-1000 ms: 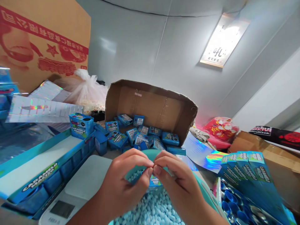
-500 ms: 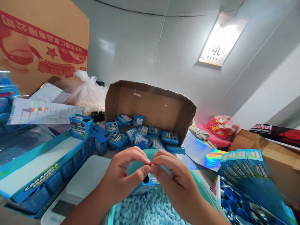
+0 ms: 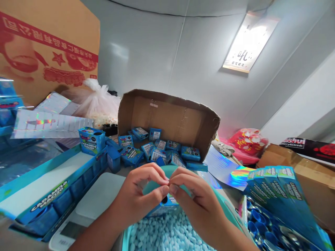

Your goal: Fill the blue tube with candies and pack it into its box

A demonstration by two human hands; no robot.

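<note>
Both hands meet near the bottom centre, over a teal tub filled with pale blue candies. The left hand and the right hand together pinch a small blue box between thumbs and fingertips, thumb tips touching above it; the box hangs just over the candies, largely hidden by the fingers (only its front face with a dark round hole shows). Beyond the hands, farther off, an open cardboard carton lies on its side with many more small blue boxes spilling from it. To the left stands a long blue display tray printed CARAMELO MACIZO, with one blue box perched at its far corner, and a white scale lies between the tray and the tub. Holographic sheets rest at far left before a big printed brown carton and a white plastic bag. At right, flat blue box blanks fan out above a heap of blue caps, near a red packet.
</note>
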